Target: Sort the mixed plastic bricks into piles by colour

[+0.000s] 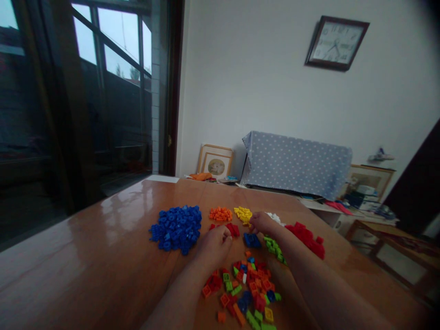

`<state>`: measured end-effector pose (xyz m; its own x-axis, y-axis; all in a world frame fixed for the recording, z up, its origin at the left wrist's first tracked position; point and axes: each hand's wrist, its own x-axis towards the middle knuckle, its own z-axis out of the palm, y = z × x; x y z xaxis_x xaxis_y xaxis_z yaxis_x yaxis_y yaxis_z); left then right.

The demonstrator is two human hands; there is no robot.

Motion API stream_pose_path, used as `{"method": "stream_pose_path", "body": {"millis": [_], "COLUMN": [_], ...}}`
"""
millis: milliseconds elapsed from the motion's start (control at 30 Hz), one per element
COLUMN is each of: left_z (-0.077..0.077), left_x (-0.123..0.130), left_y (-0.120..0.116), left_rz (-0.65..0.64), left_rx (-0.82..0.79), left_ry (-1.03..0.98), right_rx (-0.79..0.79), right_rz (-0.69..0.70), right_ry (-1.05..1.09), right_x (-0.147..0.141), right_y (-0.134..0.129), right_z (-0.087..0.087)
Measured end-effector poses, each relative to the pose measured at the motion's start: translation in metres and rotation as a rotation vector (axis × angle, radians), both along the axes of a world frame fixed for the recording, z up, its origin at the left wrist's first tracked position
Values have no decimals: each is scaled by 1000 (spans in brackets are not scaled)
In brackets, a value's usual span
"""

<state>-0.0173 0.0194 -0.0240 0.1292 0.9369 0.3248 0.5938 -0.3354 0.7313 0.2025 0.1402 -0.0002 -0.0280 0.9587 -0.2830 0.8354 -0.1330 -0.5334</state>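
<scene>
My left hand is over the table with its fingers curled closed, beside a small group of red bricks. What it holds, if anything, is hidden. My right hand reaches to the edge of the yellow brick pile, fingers pinched together; I cannot make out anything between them. Just below it lie dark blue bricks and, partly behind my forearm, a green brick pile. Between my forearms spreads a loose heap of mixed-colour bricks.
A big blue brick pile lies left on the wooden table. Orange bricks sit at the back, white bricks and a red pile to the right. Beyond stands a cloth-covered object.
</scene>
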Motion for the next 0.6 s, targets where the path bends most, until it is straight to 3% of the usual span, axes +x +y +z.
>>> {"method": "stream_pose_path", "body": {"millis": [367,467,600], "left_z": [0,1,2], "left_x": [-1,-1,0], "left_y": [0,0,0], "left_rz": [-8,-28,-39], "left_rx": [5,2,18], "left_ry": [-2,2,17], "right_rx": [174,226,197], "right_rz": [10,46,146], "right_ry": [77,145,252], "right_x": [14,17,22], "right_y": [-8,-26,-70], "right_z": [1,7,17]}}
